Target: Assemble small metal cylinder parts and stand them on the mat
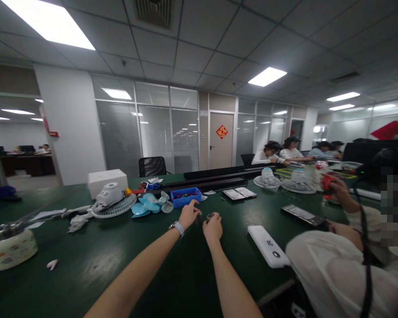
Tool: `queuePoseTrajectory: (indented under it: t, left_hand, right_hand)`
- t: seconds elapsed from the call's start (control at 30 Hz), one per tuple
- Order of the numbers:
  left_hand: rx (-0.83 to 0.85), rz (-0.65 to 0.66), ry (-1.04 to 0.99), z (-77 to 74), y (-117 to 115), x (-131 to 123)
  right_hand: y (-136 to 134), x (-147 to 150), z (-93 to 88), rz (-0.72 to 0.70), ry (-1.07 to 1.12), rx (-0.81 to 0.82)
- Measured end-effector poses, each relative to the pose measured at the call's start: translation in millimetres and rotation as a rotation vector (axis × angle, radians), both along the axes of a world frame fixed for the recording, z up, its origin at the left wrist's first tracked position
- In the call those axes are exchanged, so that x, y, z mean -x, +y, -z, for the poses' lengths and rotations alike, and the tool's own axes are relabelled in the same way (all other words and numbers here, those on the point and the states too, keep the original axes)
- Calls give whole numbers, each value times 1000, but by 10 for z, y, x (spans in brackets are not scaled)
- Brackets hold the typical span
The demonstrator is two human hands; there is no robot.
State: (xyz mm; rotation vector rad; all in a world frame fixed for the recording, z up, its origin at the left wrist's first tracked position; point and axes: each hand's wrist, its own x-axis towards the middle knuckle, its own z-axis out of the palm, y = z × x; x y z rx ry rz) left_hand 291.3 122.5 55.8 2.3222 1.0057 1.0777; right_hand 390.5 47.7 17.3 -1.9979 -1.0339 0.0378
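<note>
My left hand [188,215], with a watch [178,228] on its wrist, is over the green table in front of me. Its fingers are bent and closed around a small, dark grey piece [199,218], too blurred to name. Close beside it on the right, my right hand [213,227] is curled around a small round metal part [209,217], its top showing between thumb and fingers. Just beyond my hands lies a blue tray [185,197] holding small parts. To its left are light-blue fan blades [146,205] and a clear fan blade [166,202].
A white fan head with its grille [114,206] and a white box [107,182] stand to the left. Hard drives [239,193] lie beyond my right hand. A white power bank-like block [268,246] and a co-worker's sleeve [318,265] are at the right. A patterned pot [13,248] sits far left.
</note>
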Motion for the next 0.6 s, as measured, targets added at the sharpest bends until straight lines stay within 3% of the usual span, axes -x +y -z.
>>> queuePoseTrajectory:
  t: [0.13,0.23,0.3,0.37,0.47,0.53,0.6]
  left_hand:
    - [122,0,-110,-1,-34,258]
    - [125,-18,-164,119,-151,768]
    - [148,-39,-147,239,-296,1220]
    - [176,-79,-139,348,-482,1676]
    - [210,-179,-158,415,-774,2198]
    - [202,-213,-175,390,-928,2384]
    - [165,-219,-186,340,-1022,2465]
  right_hand:
    - [-7,-40,-28,32,140,7]
    - [-34,-22,-123,151,116,-173]
    - [-59,81,-199,138,73,-348]
    - [-88,303,-249,-31,78,-467]
    - [-150,832,-214,-448,156,-436]
    - [-199,1219,-125,-683,163,-340]
    - [-234,1535,-17,-832,122,-262]
